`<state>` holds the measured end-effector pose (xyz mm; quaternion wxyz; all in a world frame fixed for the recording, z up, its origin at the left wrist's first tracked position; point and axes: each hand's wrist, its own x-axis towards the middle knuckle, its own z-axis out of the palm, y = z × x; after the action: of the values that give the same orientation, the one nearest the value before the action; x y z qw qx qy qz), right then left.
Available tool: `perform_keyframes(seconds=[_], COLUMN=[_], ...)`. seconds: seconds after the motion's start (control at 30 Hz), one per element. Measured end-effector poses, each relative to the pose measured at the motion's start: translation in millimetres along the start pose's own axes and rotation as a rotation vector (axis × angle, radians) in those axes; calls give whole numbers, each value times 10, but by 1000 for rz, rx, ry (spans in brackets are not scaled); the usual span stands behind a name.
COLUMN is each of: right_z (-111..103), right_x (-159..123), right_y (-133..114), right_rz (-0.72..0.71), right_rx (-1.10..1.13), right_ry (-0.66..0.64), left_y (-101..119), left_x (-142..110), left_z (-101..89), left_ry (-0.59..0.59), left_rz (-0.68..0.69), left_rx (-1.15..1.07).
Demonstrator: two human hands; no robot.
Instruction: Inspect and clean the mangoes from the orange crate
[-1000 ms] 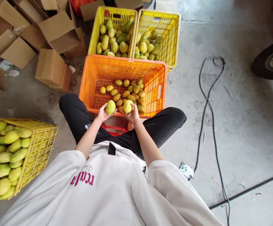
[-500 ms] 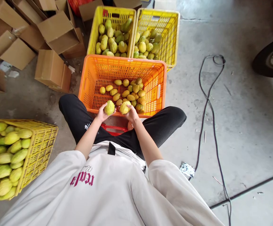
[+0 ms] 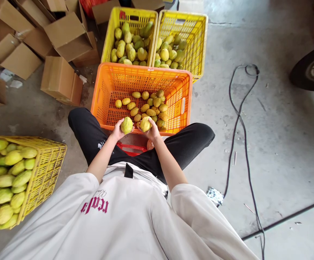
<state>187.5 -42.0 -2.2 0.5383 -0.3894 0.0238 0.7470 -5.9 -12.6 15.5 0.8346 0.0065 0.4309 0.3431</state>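
I sit with my knees apart behind an orange crate (image 3: 110,77) that holds several small yellow fruits (image 3: 146,106) on its floor. My left hand (image 3: 117,131) is closed around one yellow-green fruit (image 3: 127,125) at the crate's near rim. My right hand (image 3: 153,131) grips a second yellow-green fruit (image 3: 145,124) right beside it. The two fruits are a few centimetres apart, just above the rim.
Two yellow crates (image 3: 110,29) (image 3: 198,43) with larger fruit stand behind the orange one. A tilted yellow crate (image 3: 45,162) full of fruit lies at my left. Cardboard boxes (image 3: 61,81) are piled at the back left. A black cable (image 3: 239,122) runs over the concrete floor at right, near a wheel (image 3: 312,68).
Both hands stay at the crate's near rim with their fruits. The fruit in my right hand has shifted slightly in the fingers; nothing else has moved.
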Motion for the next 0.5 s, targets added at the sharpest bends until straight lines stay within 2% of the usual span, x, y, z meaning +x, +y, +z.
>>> perform_keyframes(seconds=[0.23,0.5], right_z=[20,-8], right_x=[-16,29], right_y=[-11,14], right_rz=[12,10], right_rx=[37,-8], right_ry=[-51,-8], left_y=[-15,1], left_x=[-21,14], left_z=[-15,-27], left_ry=[-108,40], left_rz=[35,24], left_rx=[-92,-43])
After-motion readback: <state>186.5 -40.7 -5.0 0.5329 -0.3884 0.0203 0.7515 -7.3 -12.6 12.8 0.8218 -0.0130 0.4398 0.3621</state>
